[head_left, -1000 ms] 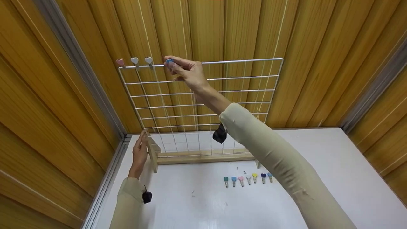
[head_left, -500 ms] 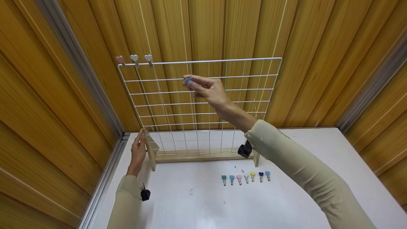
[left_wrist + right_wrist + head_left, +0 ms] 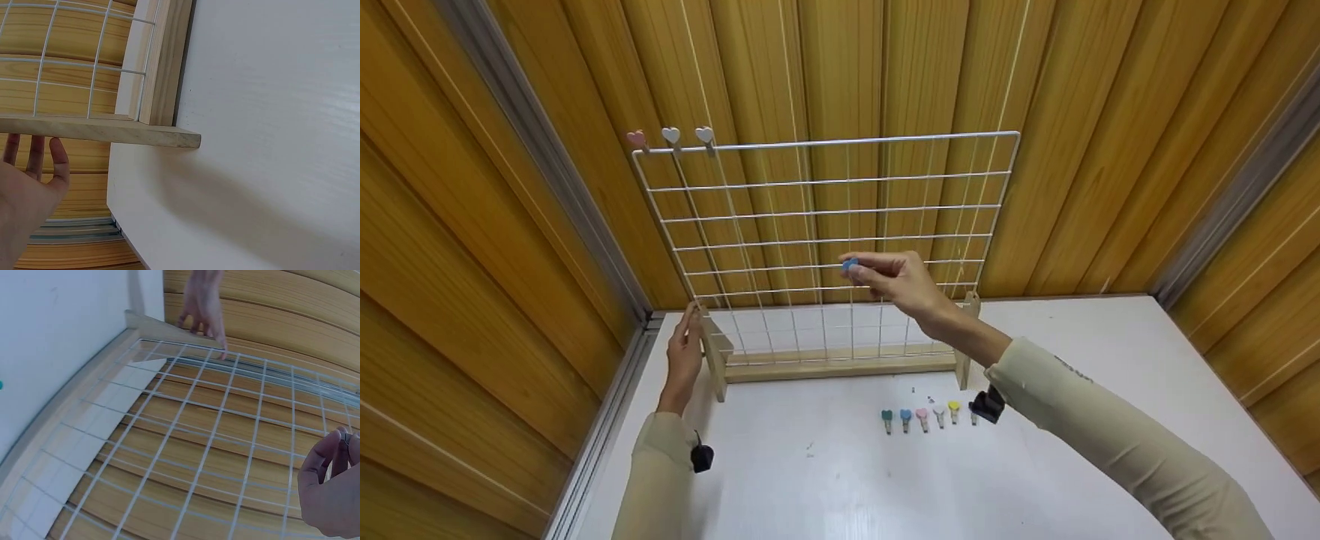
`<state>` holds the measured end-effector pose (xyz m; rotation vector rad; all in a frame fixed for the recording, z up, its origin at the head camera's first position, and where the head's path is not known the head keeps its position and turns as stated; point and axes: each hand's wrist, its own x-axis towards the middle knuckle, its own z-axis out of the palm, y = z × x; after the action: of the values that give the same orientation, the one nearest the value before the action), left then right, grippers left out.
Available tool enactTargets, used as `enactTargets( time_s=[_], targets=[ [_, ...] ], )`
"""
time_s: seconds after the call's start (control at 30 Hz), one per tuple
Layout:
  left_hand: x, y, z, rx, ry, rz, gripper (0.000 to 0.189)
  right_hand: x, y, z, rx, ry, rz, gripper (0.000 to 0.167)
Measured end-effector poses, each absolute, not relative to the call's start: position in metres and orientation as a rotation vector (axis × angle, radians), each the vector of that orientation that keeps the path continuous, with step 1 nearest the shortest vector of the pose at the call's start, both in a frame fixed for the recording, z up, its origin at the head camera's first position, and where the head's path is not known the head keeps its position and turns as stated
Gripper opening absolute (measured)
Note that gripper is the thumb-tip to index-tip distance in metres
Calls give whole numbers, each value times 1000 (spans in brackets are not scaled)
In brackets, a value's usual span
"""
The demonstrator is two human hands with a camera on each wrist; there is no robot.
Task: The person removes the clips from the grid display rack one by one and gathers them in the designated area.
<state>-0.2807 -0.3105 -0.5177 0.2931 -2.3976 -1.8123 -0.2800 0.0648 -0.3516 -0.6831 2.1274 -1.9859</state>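
Observation:
In the head view my right hand (image 3: 904, 281) pinches a small clothespin with a blue heart (image 3: 850, 265) between thumb and fingertips, in front of the lower part of a white wire grid (image 3: 825, 142). Its metal spring (image 3: 346, 439) shows in the right wrist view. Three heart clothespins sit along the top bar at left: one pink (image 3: 637, 138) and two white (image 3: 670, 135). My left hand (image 3: 684, 352) rests its fingertips against the grid's wooden left leg (image 3: 101, 129), fingers loosely extended.
On the white table (image 3: 780, 480) lies a row of heart clothespins, among them green (image 3: 887, 415), pink (image 3: 922, 414) and yellow (image 3: 954, 406). The right wrist's black camera (image 3: 987, 405) covers the row's right end. A wood-plank wall (image 3: 840, 60) stands behind.
My right hand has moved away from the top bar, down and to the right, carrying the blue heart clothespin. The left hand stays at the wooden leg.

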Motion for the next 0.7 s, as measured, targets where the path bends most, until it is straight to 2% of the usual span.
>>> enactTargets(
  time_s=[0.37, 0.7],
  targets=[
    [-276, -316, -521, 355, -2398, -1792, 61, -269, 95, -411, -600, 2167, -1886, 32],
    [-281, -310, -519, 272, -2405, -1811, 62, -259, 129, -469, -448, 2200, -1819, 35]
  ],
)
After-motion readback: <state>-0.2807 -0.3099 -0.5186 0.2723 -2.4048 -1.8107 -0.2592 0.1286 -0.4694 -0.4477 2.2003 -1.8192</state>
